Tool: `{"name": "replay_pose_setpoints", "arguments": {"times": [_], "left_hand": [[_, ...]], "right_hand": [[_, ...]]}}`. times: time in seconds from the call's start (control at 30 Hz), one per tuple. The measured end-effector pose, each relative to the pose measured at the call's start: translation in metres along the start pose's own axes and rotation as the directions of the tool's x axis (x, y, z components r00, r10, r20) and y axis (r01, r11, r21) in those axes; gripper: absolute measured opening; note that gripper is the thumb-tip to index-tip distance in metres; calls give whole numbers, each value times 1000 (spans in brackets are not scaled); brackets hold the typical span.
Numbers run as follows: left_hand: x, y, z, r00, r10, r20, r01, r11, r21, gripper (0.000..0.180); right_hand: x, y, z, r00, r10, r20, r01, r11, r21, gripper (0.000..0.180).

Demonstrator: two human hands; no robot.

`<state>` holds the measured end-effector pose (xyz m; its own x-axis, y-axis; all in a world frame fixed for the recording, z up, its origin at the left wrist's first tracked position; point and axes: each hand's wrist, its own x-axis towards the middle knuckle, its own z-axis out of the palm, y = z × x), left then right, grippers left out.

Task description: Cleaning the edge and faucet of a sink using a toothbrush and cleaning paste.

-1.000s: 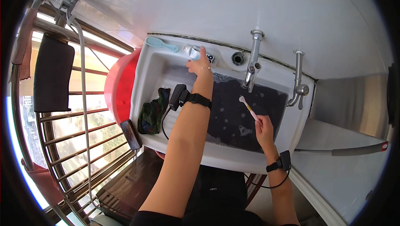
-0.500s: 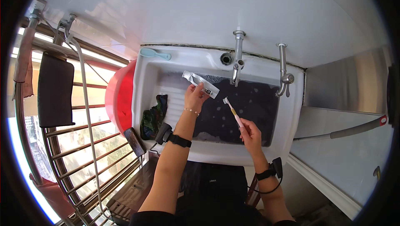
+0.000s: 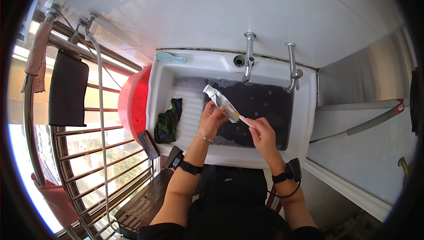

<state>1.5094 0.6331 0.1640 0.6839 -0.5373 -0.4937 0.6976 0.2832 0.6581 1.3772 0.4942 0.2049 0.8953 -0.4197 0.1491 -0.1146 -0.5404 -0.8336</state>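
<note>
My left hand (image 3: pixel 213 120) holds a white toothpaste tube (image 3: pixel 218 99) over the white sink (image 3: pixel 304 120). The tube's lower end meets the head of a toothbrush (image 3: pixel 244 120), which my right hand (image 3: pixel 263 136) grips by the handle. Both hands are close together above the sink's dark basin (image 3: pixel 260 107). The basin holds dark water with some foam. Each wrist wears a dark band with a small device.
Two taps (image 3: pixel 248 59) (image 3: pixel 292 65) stand at the back of the sink. A light blue brush (image 3: pixel 170 57) lies on its back rim. A dark green cloth (image 3: pixel 168 120) lies on the ribbed left side. A red tub (image 3: pixel 132 103) and metal railings (image 3: pixel 79 160) are to the left.
My left hand took the tube from the sink's back rim and drew it toward me. My right hand brought the toothbrush up to the tube, so both hands now meet.
</note>
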Motion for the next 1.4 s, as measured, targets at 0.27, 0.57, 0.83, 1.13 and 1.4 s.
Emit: {"name": "replay_pose_setpoints", "arguments": {"times": [0.27, 0.57, 0.83, 1.13, 1.4], "left_hand": [[-8, -8, 13, 1000, -2, -15, 1, 995, -100, 35], [-8, -7, 11, 999, 44, 28, -37, 977, -209, 35], [-9, -5, 5, 990, 121, 69, -100, 963, -251, 37], [-5, 6, -10, 993, 112, -31, -116, 956, -268, 36], [-19, 9, -34, 999, 31, -31, -40, 928, -370, 34]], "right_hand": [[-1, -8, -2, 998, -38, 41, 44, 988, -147, 36], [-6, -14, -15, 999, -34, 42, 41, 983, -177, 29], [-9, -10, -26, 998, -61, 31, 66, 975, -210, 32], [-19, 15, -43, 999, -44, 8, 45, 988, -147, 26], [-25, 43, -54, 655, 490, 575, -699, 106, 707, 30]]}}
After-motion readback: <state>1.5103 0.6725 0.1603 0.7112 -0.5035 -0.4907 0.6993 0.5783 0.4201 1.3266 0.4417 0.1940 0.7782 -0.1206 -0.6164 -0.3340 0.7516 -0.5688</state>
